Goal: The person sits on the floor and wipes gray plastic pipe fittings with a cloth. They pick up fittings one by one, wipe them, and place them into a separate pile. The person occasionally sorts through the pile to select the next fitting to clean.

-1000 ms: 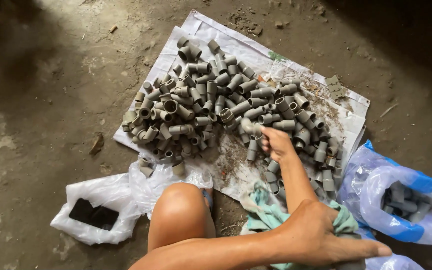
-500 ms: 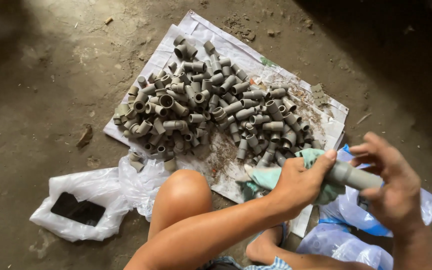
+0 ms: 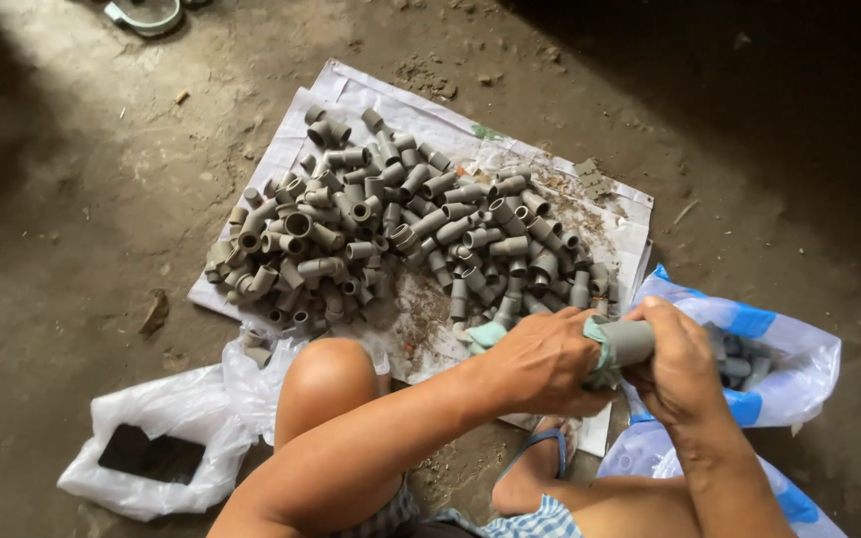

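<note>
My left hand [image 3: 540,361] grips a teal cloth [image 3: 598,344] wrapped around one end of a grey plastic pipe fitting [image 3: 632,340]. My right hand [image 3: 678,365] clasps the other end of that fitting, so both hands meet over the blue and white plastic bag [image 3: 779,379]. A large heap of grey pipe fittings [image 3: 401,224] lies on a white sheet [image 3: 351,90] on the floor, just beyond my hands.
The blue and white bag holds more grey fittings [image 3: 739,361]. A white plastic bag [image 3: 166,438] with a dark flat object [image 3: 149,453] lies at the lower left. My bare knee [image 3: 326,384] and sandalled foot [image 3: 535,468] are below. The floor is dirty concrete.
My right hand brought a fitting back from the heap to the cloth in my left hand. Now both hands are closed on it above the blue and white bag.
</note>
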